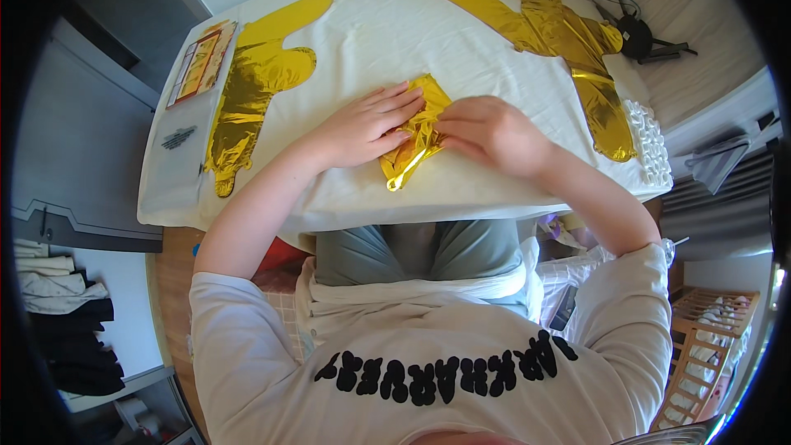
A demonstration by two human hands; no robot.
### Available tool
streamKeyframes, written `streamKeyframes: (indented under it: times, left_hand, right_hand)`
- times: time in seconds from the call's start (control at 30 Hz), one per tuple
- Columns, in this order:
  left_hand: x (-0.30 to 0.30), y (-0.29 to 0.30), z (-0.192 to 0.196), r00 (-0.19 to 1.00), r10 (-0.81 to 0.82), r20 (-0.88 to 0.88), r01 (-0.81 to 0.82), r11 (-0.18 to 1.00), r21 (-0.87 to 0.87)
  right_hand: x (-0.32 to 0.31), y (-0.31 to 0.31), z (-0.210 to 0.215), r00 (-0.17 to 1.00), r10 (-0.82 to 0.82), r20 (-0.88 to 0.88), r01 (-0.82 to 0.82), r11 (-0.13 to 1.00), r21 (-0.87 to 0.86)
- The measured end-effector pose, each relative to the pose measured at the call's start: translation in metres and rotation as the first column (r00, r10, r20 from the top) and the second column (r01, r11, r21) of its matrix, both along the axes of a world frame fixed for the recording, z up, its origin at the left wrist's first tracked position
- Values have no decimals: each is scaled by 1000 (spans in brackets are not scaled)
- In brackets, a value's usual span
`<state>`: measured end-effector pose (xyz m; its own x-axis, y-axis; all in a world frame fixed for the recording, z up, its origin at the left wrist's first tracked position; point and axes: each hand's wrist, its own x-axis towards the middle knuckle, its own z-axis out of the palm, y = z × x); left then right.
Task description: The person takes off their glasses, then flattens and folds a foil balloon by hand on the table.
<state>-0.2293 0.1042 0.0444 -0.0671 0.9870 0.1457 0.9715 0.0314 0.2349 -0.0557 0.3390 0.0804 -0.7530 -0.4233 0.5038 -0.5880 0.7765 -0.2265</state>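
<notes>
A crumpled, folded gold foil balloon [414, 142] lies on the white-covered table in front of me. My left hand [371, 125] rests flat on its left side, fingers stretched over the foil and thumb apart. At the foil's right edge, my right hand [492, 133] has its fingers closed in a pinch; the hand is slightly blurred and the fingertips are partly hidden. A flat gold foil balloon [265, 74] lies spread out to the left. Another large, angular gold foil balloon [535, 16] stretches from the far middle to the right side.
Left on the table lie a printed package [198, 66] and a clear bag with a dark patch [178, 138]. A black device with antennas [636, 36] stands at the back right. White looped pieces [649, 144] line the right edge. A wooden crib [709, 346] stands lower right.
</notes>
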Motion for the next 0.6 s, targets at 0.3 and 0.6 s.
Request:
streamKeyframes:
  times: [0.3,0.6]
  left_hand:
    - [11,-6,3,996,37,-83,-40,998,-41]
    - [90,-14,60,879,391,272,-342,916,-212]
  right_hand:
    - [15,-1,9,992,14,127,-54,947,318]
    - [-5,26,10,875,200,440,-191,979,-65]
